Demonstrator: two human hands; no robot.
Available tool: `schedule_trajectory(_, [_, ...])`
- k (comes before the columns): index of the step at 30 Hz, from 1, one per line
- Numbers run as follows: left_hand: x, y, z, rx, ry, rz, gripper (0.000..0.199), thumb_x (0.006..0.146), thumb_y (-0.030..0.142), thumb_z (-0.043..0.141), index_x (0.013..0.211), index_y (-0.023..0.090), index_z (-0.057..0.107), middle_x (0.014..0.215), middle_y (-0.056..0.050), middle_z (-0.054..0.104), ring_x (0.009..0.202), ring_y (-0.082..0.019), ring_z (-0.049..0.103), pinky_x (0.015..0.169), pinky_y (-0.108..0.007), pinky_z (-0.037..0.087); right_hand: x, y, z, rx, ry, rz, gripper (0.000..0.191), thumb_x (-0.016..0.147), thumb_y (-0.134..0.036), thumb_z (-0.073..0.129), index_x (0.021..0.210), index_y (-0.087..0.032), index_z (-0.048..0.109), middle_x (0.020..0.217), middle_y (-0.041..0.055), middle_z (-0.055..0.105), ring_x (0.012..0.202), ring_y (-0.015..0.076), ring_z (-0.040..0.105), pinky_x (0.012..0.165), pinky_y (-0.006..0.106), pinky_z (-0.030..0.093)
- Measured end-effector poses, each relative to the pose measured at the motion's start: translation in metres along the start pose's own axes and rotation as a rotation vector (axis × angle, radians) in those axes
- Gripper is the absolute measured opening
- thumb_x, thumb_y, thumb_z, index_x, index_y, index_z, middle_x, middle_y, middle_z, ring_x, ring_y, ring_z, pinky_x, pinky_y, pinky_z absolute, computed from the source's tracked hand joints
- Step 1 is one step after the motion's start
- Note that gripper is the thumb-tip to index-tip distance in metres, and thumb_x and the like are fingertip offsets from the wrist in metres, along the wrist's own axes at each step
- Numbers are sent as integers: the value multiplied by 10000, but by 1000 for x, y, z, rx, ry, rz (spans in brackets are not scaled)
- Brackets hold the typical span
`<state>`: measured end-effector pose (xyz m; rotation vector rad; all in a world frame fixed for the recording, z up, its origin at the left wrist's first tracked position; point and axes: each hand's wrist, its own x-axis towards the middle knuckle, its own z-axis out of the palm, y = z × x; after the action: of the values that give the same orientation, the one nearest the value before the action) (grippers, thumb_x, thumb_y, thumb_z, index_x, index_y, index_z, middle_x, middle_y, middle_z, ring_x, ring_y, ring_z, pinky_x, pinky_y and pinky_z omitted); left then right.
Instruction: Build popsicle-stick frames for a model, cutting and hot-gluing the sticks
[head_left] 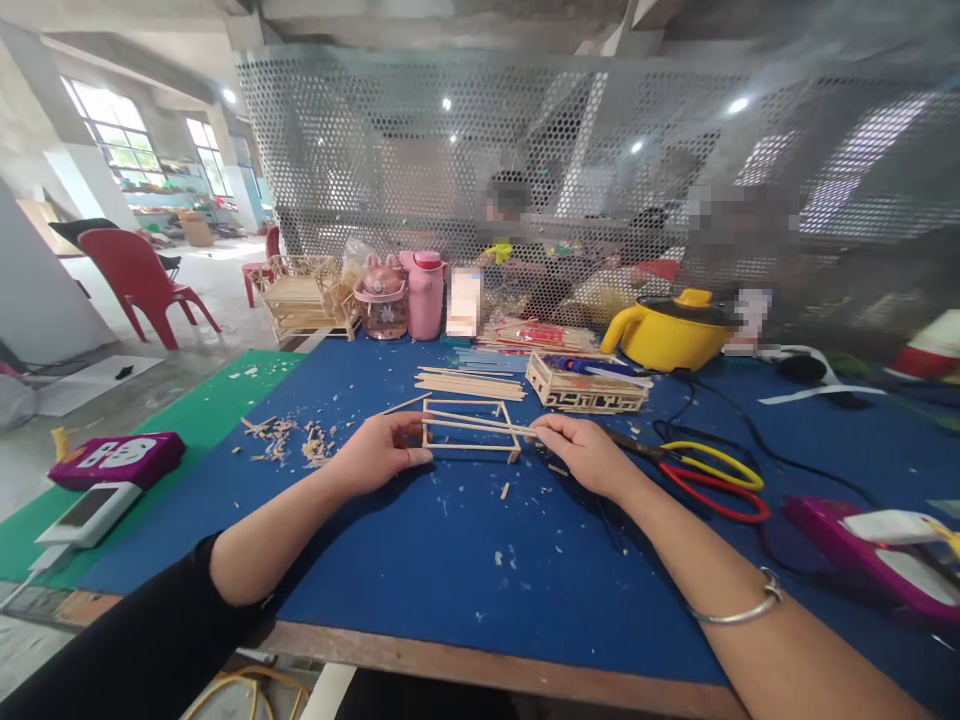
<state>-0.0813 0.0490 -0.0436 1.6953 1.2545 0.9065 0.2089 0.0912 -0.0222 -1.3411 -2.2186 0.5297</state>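
A small frame of thin wooden sticks [472, 448] stands on the blue table mat in front of me. My left hand [380, 450] grips its left end between thumb and fingers. From the right, my right hand [574, 450] pinches a thin wooden stick [487, 426] that lies lengthwise across the frame. Just behind are a bundle of loose wooden sticks [471, 382] and a finished-looking small wooden lattice box [589, 390] with a blue pen-like tool [585, 367] on top. Scissors with red and yellow handles [712, 480] lie beside my right forearm.
Stick offcuts [289, 440] are scattered at the left. Along the back stand a larger wooden rack [307, 295], a pink bottle [425, 295] and a yellow pot [675, 332]. Black cables [772, 430] cross the right side near a purple device [870, 550]. A perforated metal screen [420, 150] rises behind.
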Motion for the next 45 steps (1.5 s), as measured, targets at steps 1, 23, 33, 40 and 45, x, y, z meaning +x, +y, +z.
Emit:
schedule_trajectory(1, [1,-1,2,20,25,8,560,690,283,669,1223,161,548,912,-47,674,602,-116,562,552,-239,444,1,0,0,2,-2,-1,309,845,-390,414,843,-191,651,821,34,692,797,214,619,757,315,457])
schedule_trajectory(23, [-4,10,4,-23,91,-177,308,734,327,638,974,143,698,722,-51,684,600,-131,596,503,-223,437,-3,-2,-2,58,-121,22,296,818,-379,467,925,-191,668,740,6,680,633,163,571,614,271,433])
schedule_trajectory(33, [-4,5,-6,-89,6,-156,409,697,376,686,1026,132,684,751,-62,696,574,-112,558,533,-234,433,-2,-1,-4,59,-91,12,262,797,-367,494,841,-184,677,768,19,680,674,169,579,644,276,440])
schedule_trajectory(40, [-5,9,-6,-19,52,-149,327,698,371,686,926,138,715,651,-30,655,514,-99,520,499,-232,421,-5,-8,0,77,-103,23,302,794,-413,510,888,-182,680,759,19,667,642,153,554,594,263,414])
schedule_trajectory(45, [-5,13,-4,-175,60,-254,374,712,376,687,986,122,674,643,-30,657,533,-100,567,485,-208,422,-4,-10,2,113,-79,15,283,782,-385,514,901,-184,674,735,13,669,616,148,562,567,258,412])
